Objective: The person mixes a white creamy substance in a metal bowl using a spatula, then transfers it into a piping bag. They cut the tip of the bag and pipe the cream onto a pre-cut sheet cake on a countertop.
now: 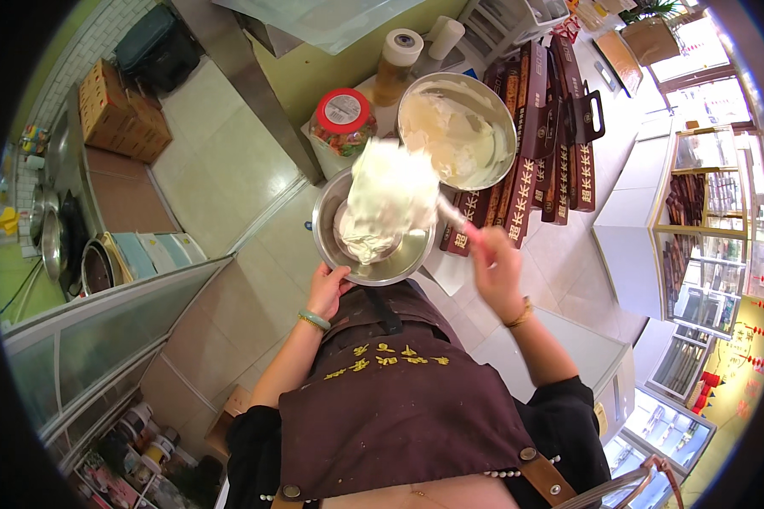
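Observation:
My left hand grips the near left rim of a stainless steel bowl, in which some white cream lies. In my right hand is the red handle of a spatula, blurred by motion. A large mass of white cream is on the spatula's head, above the steel bowl, and hides the head. Just beyond, a second metal bowl holds pale cream with a yellowish part. Its near left rim is partly hidden by the lifted cream.
A jar with a red lid and a bottle with a white cap stand behind the bowls. Long dark printed boxes lie to the right. A steel-edged partition rises at the left. Glass display cases stand far right.

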The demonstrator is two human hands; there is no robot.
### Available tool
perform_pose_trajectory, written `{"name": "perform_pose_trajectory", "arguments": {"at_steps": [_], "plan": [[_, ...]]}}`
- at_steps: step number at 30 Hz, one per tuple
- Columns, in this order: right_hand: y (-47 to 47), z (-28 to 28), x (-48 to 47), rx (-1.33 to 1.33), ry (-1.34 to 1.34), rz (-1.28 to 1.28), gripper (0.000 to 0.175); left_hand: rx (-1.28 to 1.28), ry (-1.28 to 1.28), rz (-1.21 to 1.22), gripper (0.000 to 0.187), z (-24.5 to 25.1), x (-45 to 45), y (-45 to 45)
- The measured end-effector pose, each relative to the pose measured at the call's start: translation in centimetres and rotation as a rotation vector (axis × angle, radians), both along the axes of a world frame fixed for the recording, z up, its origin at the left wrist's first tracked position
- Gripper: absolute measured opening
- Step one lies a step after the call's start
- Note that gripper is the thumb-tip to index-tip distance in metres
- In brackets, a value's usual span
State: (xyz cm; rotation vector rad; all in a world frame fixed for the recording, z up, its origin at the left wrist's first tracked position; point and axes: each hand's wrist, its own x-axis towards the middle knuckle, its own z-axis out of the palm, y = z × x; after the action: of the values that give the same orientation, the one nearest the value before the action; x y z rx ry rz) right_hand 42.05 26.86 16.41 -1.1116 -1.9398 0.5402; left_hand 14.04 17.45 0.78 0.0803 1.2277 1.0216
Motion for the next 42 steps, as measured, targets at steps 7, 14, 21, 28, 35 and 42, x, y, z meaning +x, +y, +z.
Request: {"name": "perform_pose_trajectory", "arguments": {"at_steps": [7,14,21,28,35,42], "plan": [[-3.2,-4.4,0.7,-0.164,-0.629,0.011,0.006,0.045,-0.046,-0.119,0.020,-1.1,0.3,0.7],[-2.1,-5.8,0.1,-0.492,-0.741,-0.015,0.010,0.046,-0.120,-0.170,0.022,-2.6,1.4,0.1],[-3.3,-2.8,3.8,-0.551,-0.524,-0.041,0.008,0.027,-0.114,-0.274,0.021,-3.0,2.5,0.1],[-4.0,-2.0,6.6,-0.486,-0.463,-0.094,0.013,-0.011,-0.190,-0.365,0.027,-3.7,3.7,0.8],[-1.3,-0.7,8.5,-0.480,-0.174,-0.068,0.008,-0.025,-0.272,-0.542,0.037,-4.5,3.9,0.8],[10.3,2.4,9.9,-0.134,-0.293,-0.221,0.011,0.014,-0.001,-0.914,0.051,-4.6,3.4,2.0]]}}
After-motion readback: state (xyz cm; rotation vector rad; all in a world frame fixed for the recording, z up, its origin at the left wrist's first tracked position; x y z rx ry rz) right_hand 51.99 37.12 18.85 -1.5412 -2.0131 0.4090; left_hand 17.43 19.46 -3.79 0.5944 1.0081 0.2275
